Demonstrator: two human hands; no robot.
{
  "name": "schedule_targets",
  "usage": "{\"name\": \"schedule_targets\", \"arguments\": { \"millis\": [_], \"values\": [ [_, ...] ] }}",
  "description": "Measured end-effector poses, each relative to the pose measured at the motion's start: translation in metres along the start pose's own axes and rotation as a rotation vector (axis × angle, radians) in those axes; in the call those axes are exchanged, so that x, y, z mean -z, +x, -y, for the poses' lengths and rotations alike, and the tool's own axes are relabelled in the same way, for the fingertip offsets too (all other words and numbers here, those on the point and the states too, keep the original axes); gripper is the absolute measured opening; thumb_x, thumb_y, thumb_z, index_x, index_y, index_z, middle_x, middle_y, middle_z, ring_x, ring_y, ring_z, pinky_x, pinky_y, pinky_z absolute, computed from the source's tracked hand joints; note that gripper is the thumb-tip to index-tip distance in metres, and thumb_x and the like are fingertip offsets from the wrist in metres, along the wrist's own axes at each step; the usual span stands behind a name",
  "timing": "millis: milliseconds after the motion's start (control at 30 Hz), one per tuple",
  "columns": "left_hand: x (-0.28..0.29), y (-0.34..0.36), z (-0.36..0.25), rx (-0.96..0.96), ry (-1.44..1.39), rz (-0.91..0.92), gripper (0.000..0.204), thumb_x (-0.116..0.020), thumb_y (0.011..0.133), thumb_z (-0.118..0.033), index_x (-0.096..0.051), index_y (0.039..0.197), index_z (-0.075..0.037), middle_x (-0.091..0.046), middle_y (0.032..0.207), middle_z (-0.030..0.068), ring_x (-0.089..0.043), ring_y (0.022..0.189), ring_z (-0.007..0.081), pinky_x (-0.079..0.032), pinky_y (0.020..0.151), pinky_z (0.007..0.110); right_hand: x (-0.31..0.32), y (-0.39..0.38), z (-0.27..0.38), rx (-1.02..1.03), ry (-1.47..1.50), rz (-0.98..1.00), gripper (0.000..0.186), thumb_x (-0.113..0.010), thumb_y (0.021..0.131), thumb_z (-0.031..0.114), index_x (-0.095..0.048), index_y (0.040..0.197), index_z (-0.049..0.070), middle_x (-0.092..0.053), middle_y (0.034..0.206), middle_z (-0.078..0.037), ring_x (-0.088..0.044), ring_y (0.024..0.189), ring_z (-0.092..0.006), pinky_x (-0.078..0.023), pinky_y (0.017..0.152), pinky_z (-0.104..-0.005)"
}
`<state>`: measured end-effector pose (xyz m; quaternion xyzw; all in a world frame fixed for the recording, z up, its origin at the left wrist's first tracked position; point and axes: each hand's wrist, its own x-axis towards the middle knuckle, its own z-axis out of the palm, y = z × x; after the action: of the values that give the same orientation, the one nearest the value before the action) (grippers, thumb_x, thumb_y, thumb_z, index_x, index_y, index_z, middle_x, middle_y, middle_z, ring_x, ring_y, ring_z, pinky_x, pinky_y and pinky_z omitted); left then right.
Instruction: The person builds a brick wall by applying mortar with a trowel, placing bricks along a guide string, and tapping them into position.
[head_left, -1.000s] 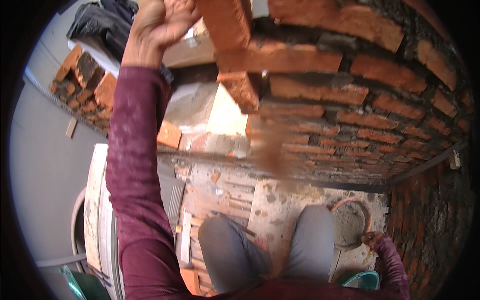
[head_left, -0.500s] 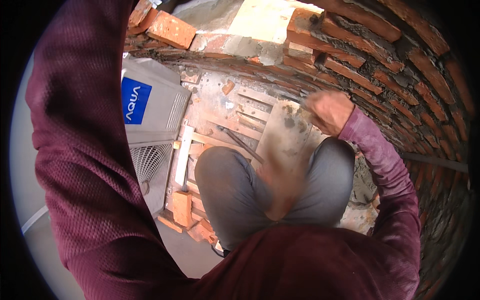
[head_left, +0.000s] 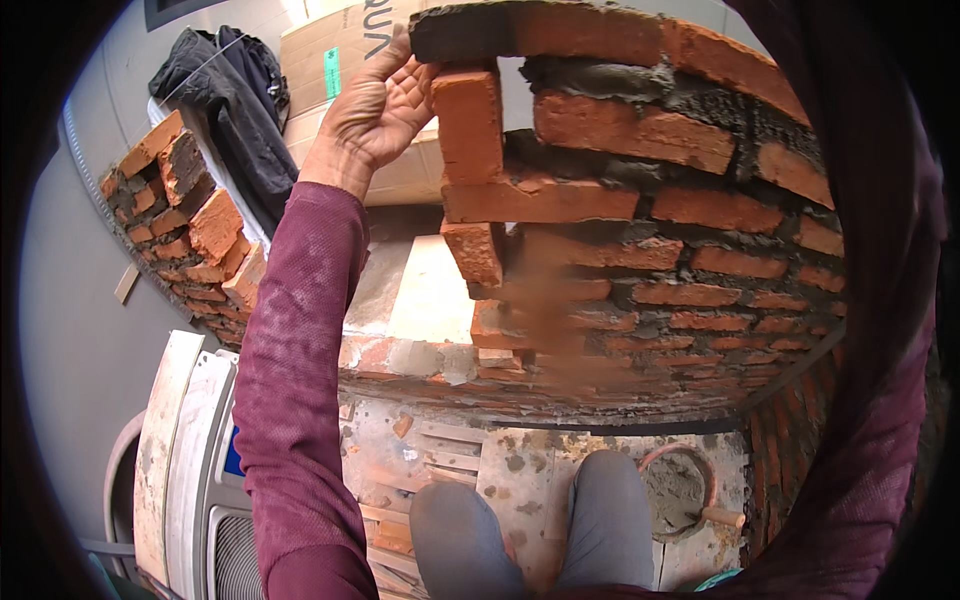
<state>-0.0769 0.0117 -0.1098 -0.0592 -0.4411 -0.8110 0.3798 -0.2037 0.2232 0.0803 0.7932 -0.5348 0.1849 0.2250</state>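
My left hand (head_left: 372, 118) is raised at the free end of a brick wall (head_left: 640, 135), palm toward me. Its thumb lies against the end of the top brick (head_left: 570, 32), and its bent fingers are just under that brick's dark, overhanging end. Directly below stands an upright brick (head_left: 468, 130), close to the fingertips, with a narrow gap on its right. Grey mortar (head_left: 600, 80) fills the joints further along. My right arm goes up along the right edge of the view in its maroon sleeve, and the right hand is outside the picture.
Behind the wall are a cardboard box (head_left: 305, 75) and dark clothing (head_left: 225, 110). A lower brick wall (head_left: 185, 225) with loose bricks stands left. An outdoor air-conditioner unit (head_left: 225, 480) is lower left. By my right knee sits a round container (head_left: 713, 480) of mortar. A blurred smear covers mid-wall.
My view has swung from the floor up to the wall. The right hand, blurred low by the wall before, has left the picture; my left hand has come into view at the wall's end.
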Motion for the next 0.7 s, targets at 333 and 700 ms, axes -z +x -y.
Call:
{"name": "schedule_targets", "arguments": {
  "millis": [333, 700],
  "values": [
    [0.000, 0.000, -0.004, 0.014, 0.050, -0.033, 0.028, -0.073, 0.087, -0.023, -0.060, 0.102, -0.004, -0.066, 0.091, 0.0036, -0.069, 0.080, 0.0124, -0.059, 0.064, 0.021, -0.022, 0.061, -0.028, -0.363, 0.174, 0.791, 0.100, -0.079, 0.077, 0.039, -0.019, 0.154, 0.017, -0.030, 0.154, -0.018, -0.024, 0.144, -0.0314, -0.031, 0.114, -0.0494],
    [0.023, 0.026, 0.000, 0.056, -0.128, 0.067, 0.013, -0.057, 0.098, -0.013, -0.062, 0.108, -0.006, -0.066, 0.102, 0.0099, -0.068, 0.088, 0.0156, -0.059, 0.070, 0.024, -0.046, 0.021, -0.016, -0.391, 0.186, 0.790, 0.102, -0.079, 0.074, 0.034, -0.017, 0.154, 0.017, -0.033, 0.151, -0.020, -0.028, 0.141, -0.0323, -0.033, 0.112, -0.0492]
  ]
}}
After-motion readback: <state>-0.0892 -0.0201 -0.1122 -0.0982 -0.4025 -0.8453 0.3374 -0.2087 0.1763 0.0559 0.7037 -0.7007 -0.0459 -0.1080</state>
